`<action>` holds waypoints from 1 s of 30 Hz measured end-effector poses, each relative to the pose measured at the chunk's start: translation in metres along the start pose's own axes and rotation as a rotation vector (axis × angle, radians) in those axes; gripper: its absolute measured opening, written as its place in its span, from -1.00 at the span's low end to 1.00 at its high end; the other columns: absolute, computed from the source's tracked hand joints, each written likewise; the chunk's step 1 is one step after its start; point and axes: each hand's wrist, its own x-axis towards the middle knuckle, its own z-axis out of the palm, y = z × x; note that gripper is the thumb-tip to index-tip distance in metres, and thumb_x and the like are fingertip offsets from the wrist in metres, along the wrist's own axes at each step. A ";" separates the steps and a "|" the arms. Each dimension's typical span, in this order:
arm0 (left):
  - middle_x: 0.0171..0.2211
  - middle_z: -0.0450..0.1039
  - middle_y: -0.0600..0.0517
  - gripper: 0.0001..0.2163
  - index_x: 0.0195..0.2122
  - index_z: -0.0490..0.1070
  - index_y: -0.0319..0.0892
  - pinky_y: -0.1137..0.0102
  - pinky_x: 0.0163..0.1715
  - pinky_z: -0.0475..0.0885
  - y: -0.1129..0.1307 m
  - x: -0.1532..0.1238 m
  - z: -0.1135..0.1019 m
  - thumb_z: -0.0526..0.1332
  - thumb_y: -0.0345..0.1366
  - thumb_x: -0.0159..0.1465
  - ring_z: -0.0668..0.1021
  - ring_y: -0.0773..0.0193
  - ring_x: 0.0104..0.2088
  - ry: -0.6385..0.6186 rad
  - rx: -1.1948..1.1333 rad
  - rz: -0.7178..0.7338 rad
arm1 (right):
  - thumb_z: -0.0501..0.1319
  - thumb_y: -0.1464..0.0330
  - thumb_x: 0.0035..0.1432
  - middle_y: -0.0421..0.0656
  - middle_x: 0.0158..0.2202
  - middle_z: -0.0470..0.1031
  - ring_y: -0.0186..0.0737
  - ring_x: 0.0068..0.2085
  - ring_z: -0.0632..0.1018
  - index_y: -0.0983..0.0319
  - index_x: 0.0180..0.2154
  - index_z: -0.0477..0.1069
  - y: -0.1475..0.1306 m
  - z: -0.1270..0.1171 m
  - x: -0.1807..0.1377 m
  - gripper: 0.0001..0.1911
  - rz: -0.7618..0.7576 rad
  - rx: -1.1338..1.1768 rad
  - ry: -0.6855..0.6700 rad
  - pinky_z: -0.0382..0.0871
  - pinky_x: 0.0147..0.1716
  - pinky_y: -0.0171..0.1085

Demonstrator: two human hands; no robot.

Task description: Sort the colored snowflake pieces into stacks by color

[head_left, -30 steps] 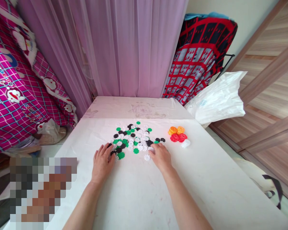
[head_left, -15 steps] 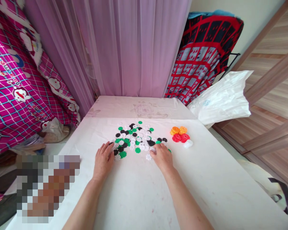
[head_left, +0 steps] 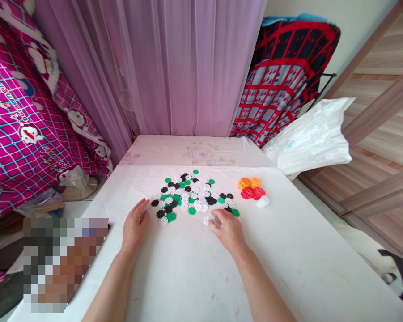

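Several green, black and white snowflake-shaped plastic discs (head_left: 191,194) lie scattered in a pile on the white table (head_left: 194,268). My left hand (head_left: 133,226) rests flat on the table just left of the pile, fingers stretched out and holding nothing. At the pile's near right edge, my right hand (head_left: 226,228) has its fingers curled onto a white disc (head_left: 207,219). To the right sit small stacks of orange discs (head_left: 249,182), red discs (head_left: 252,193) and white discs (head_left: 263,201).
A white plastic bag (head_left: 308,138) lies at the table's far right corner. Pink curtains (head_left: 174,67) hang behind the table, with a red patterned cloth (head_left: 282,76) on a rack to the right and a magenta patterned blanket (head_left: 23,125) to the left. Wooden flooring shows on the right.
My left hand slid back and left, away from the pile. My right hand drew back toward me onto the white disc at the pile's edge.
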 end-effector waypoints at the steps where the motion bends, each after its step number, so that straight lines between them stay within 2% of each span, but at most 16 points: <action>1: 0.13 0.45 -0.01 -0.63 0.02 0.49 -0.09 0.16 0.08 0.45 0.000 0.000 0.000 0.03 -0.26 0.26 0.53 0.08 0.06 0.005 0.000 -0.002 | 0.22 0.40 0.07 -0.18 -0.25 0.58 -0.23 -0.25 0.53 0.15 -0.24 0.49 -0.002 0.000 -0.001 -0.83 -0.027 -0.006 0.006 0.34 -0.21 -0.31; 7: 0.12 0.46 -0.02 -0.63 0.02 0.48 -0.11 0.19 0.09 0.44 0.000 0.001 0.000 0.04 -0.25 0.26 0.52 0.09 0.08 -0.005 0.016 0.016 | 0.22 0.42 0.06 -0.18 -0.25 0.58 -0.20 -0.21 0.53 0.14 -0.25 0.50 -0.007 0.002 -0.001 -0.83 -0.108 -0.042 0.020 0.34 -0.17 -0.29; 13: 0.13 0.45 -0.01 -0.64 0.03 0.47 -0.10 0.20 0.08 0.44 -0.001 0.000 0.001 0.05 -0.23 0.26 0.52 0.09 0.09 0.001 0.042 0.017 | 0.22 0.45 0.05 -0.20 -0.27 0.56 -0.21 -0.23 0.52 0.13 -0.30 0.49 -0.009 0.002 -0.002 -0.84 -0.108 -0.060 -0.006 0.34 -0.20 -0.30; 21: 0.14 0.44 -0.01 -0.63 0.04 0.46 -0.11 0.24 0.08 0.44 -0.001 0.000 0.001 0.04 -0.22 0.27 0.52 0.12 0.07 -0.013 0.059 0.018 | 0.23 0.43 0.04 -0.18 -0.22 0.56 -0.18 -0.18 0.52 0.13 -0.22 0.49 -0.012 0.003 -0.003 -0.79 -0.101 -0.067 -0.017 0.35 -0.16 -0.28; 24: 0.13 0.45 -0.02 -0.63 0.04 0.47 -0.11 0.24 0.07 0.45 -0.001 0.000 0.002 0.05 -0.22 0.26 0.53 0.12 0.06 -0.002 0.057 0.031 | 0.21 0.39 0.08 -0.17 -0.22 0.56 -0.19 -0.17 0.52 0.14 -0.23 0.49 -0.010 0.000 -0.002 -0.83 -0.099 -0.029 0.004 0.35 -0.16 -0.28; 27: 0.13 0.45 -0.02 -0.63 0.04 0.47 -0.10 0.23 0.05 0.46 -0.003 0.000 0.002 0.05 -0.22 0.27 0.54 0.11 0.04 0.003 0.066 0.030 | 0.15 0.36 0.13 -0.17 -0.27 0.56 -0.22 -0.24 0.52 0.14 -0.28 0.48 0.004 -0.010 -0.001 -0.86 0.016 -0.002 0.066 0.33 -0.21 -0.30; 30: 0.12 0.46 0.00 -0.64 0.03 0.48 -0.08 0.23 0.02 0.48 -0.005 0.001 0.003 0.06 -0.23 0.26 0.54 0.11 0.03 0.006 0.077 0.038 | 0.11 0.37 0.09 -0.18 -0.27 0.54 -0.26 -0.33 0.51 0.15 -0.29 0.46 0.028 -0.027 -0.002 -0.82 0.270 -0.005 0.094 0.32 -0.29 -0.30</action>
